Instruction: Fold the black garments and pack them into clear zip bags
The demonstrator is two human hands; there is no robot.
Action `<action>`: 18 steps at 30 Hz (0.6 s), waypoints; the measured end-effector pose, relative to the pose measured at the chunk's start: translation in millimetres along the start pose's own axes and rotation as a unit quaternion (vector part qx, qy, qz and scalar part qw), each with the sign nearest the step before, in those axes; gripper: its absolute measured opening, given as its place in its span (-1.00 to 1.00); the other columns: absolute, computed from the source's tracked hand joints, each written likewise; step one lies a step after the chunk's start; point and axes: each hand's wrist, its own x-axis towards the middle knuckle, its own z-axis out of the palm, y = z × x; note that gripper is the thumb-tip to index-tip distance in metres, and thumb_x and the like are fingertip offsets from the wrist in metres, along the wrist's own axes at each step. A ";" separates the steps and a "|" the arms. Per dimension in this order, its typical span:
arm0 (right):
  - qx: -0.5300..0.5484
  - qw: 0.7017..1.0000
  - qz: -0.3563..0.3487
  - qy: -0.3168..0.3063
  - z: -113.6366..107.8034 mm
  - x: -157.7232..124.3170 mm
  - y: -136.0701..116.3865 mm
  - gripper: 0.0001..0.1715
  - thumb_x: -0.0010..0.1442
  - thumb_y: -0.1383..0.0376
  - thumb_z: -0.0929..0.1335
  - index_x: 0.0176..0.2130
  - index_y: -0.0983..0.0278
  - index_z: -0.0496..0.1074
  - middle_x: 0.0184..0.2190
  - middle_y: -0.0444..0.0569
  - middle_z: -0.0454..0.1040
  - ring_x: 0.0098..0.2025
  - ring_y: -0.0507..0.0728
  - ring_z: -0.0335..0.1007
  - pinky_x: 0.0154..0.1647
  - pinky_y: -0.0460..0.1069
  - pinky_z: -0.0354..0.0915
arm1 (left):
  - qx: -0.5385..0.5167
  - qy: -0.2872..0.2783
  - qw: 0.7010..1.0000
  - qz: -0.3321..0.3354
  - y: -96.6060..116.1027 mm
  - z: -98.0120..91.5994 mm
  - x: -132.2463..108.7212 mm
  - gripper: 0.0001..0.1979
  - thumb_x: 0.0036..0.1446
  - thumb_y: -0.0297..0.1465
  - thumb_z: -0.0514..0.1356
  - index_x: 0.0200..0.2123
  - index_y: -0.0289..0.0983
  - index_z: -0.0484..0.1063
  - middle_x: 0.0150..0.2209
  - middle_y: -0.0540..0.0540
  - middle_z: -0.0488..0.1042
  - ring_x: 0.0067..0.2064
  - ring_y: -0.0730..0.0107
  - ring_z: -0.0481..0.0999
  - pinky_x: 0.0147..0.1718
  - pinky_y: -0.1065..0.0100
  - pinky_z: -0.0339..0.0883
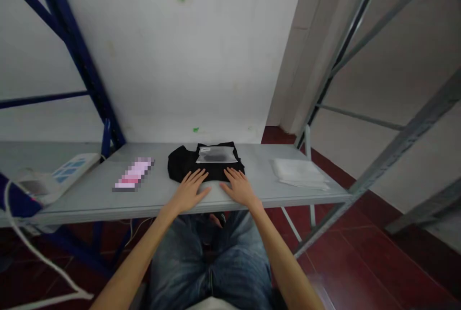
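Note:
A black cloth piece point(179, 162), which looks like a garment, lies spread on the grey shelf top in front of me. On its far part rests a flat clear plastic bag point(217, 155) with something dark showing through. My left hand point(190, 191) lies palm down with its fingers stretched over the cloth's near left edge. My right hand point(238, 186) is likewise flat, fingertips on the near right edge. Neither hand grips anything. How the cloth is folded cannot be made out.
A stack of translucent plastic bags point(299, 173) lies to the right on the shelf point(259, 168). To the left is a phone-like object with a pixelated screen point(134, 174). Further left stands a white power strip point(72, 175) with a cable. Blue point(77, 51) and grey metal posts point(406, 132) flank the shelf.

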 end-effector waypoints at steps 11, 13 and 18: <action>-0.002 1.000 -0.004 0.006 1.4 -0.6 1.2 -0.25 0.47 -0.01 0.25 0.43 0.34 0.23 0.43 0.17 0.23 0.49 0.29 0.06 0.51 0.25 -0.04 | 0.001 -0.001 1.000 -0.002 0.3 -0.2 -0.2 -0.31 0.42 0.06 -0.05 0.44 -0.19 0.19 0.46 -0.17 0.20 0.49 0.09 0.13 0.46 -0.12 -0.06; 0.001 1.000 -0.005 0.006 1.6 -0.5 1.2 -0.26 0.47 -0.01 0.24 0.43 0.34 0.23 0.43 0.17 0.24 0.49 0.29 0.06 0.51 0.25 -0.04 | 0.001 -0.001 1.000 -0.004 0.7 -0.6 -0.2 -0.30 0.42 0.07 -0.05 0.43 -0.19 0.19 0.46 -0.16 0.19 0.49 0.09 0.13 0.46 -0.11 -0.06; 0.003 1.000 -0.004 0.007 1.5 0.0 1.3 -0.25 0.47 -0.01 0.24 0.43 0.34 0.23 0.43 0.17 0.23 0.49 0.30 0.07 0.50 0.26 -0.04 | 0.001 -0.003 1.000 -0.005 1.2 -1.6 -0.2 -0.30 0.42 0.07 -0.05 0.44 -0.19 0.19 0.46 -0.16 0.19 0.49 0.11 0.12 0.47 -0.10 -0.06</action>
